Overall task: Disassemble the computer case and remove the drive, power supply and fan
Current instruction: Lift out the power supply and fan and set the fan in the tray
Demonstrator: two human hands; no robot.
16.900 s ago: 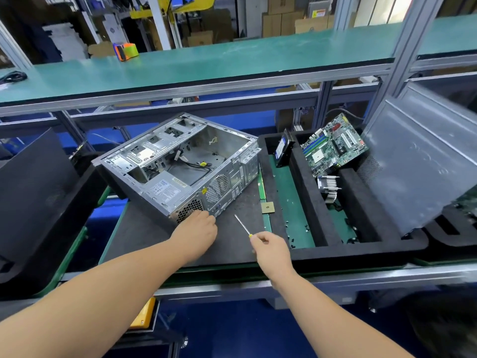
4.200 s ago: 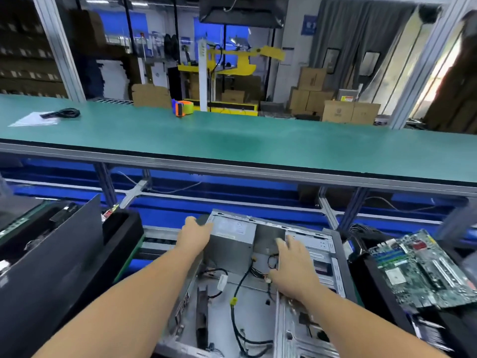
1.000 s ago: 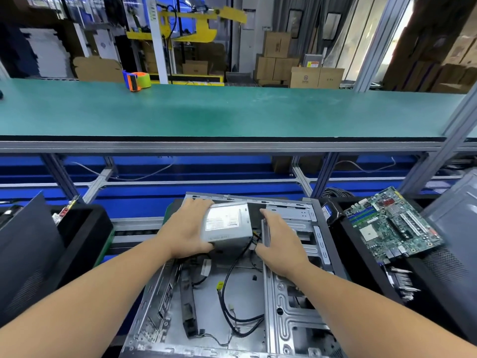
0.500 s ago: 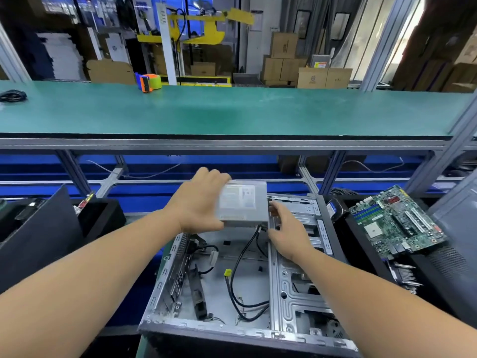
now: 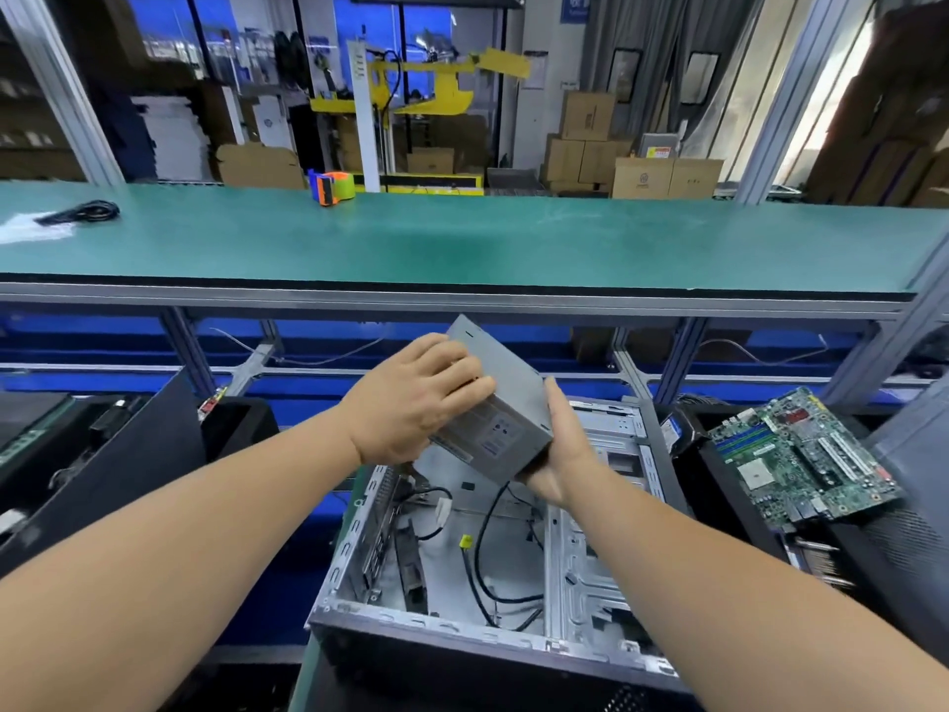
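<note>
The power box (image 5: 495, 403) is now lifted up out of the case (image 5: 477, 583) in the middle of the frame, left hand (image 5: 411, 403) and right hand (image 5: 560, 454) both curled around it, so it can go aside.

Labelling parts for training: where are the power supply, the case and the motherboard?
power supply (image 5: 506, 403), head view, its grey side panel
case (image 5: 590, 573), head view, inner metal frame
motherboard (image 5: 801, 454), head view, board centre

Left hand (image 5: 411, 403) covers the near-left corner of the power supply (image 5: 500, 403); label print too small to read. Right hand (image 5: 562, 449) palm hidden under its lower end. Computer case (image 5: 462, 624) front cut off by bottom edge.
</note>
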